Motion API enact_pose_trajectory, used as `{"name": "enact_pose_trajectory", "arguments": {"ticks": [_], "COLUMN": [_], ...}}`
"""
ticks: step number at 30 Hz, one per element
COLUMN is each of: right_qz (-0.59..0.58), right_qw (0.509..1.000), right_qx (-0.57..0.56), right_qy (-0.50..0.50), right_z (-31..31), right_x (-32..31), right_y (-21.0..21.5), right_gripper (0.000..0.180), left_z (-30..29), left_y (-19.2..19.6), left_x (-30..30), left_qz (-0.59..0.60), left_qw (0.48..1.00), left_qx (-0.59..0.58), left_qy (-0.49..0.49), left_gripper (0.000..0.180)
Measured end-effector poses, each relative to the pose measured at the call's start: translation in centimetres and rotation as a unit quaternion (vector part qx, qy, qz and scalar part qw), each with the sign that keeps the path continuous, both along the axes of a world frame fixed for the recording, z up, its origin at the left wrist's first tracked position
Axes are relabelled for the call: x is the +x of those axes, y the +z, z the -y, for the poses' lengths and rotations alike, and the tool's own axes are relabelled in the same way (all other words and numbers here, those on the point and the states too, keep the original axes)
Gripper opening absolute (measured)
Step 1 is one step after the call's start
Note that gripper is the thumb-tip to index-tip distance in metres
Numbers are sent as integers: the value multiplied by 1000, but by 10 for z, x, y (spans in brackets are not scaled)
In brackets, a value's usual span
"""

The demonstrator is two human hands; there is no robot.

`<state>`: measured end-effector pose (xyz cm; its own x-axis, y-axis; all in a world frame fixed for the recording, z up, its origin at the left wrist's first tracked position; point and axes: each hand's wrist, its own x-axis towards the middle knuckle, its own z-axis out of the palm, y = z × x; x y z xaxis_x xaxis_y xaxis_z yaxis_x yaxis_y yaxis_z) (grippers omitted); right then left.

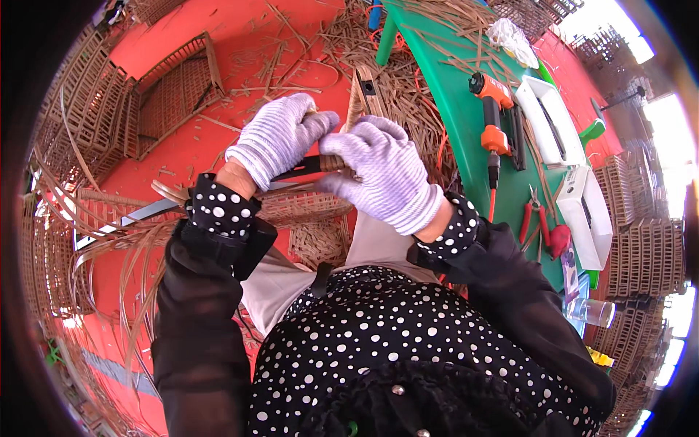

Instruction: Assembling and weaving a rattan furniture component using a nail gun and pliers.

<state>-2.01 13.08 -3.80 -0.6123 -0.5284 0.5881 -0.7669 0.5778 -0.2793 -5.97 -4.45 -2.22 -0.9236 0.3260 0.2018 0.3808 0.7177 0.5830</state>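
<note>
Both my hands wear pale striped knit gloves and work close together above my lap. My left hand [282, 138] is closed, with a bit of brown strip showing at its fingers. My right hand [386, 171] curls around a dark frame bar [300, 169] wound with brown strip, its thumb below the bar. Another wrapped bar with a slot [368, 91] rises beyond the right fingers. A woven brown wicker panel [302, 207] lies below, next to my legs. The exact finger grip on the strip is partly hidden.
At right, a green table [466, 124] carries an orange nail gun [495, 120], red-handled pliers [535, 218], white boxes [582, 215] and a clear cup [591, 313]. Loose brown strips [349, 44] litter the red floor. Wicker baskets [175, 95] stand at left, and more at right.
</note>
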Motion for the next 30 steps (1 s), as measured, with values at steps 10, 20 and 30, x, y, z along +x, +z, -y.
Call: {"name": "enact_pose_trajectory", "arguments": {"ticks": [10, 20, 30], "right_qz": [-43, 177, 170], "right_qw": [993, 984, 984], "right_qx": [104, 18, 27], "right_qy": [15, 31, 44], "right_z": [4, 5, 4], "right_x": [-13, -16, -12], "right_y": [6, 19, 10], "right_gripper": [21, 18, 22], "left_z": [0, -6, -20], "left_y": [-10, -32, -42], "left_x": [-7, 107, 94], "left_qz": [-82, 200, 372], "left_qw": [992, 902, 762], "left_qx": [10, 365, 525], "left_qy": [94, 110, 72], "left_gripper": [27, 35, 45]}}
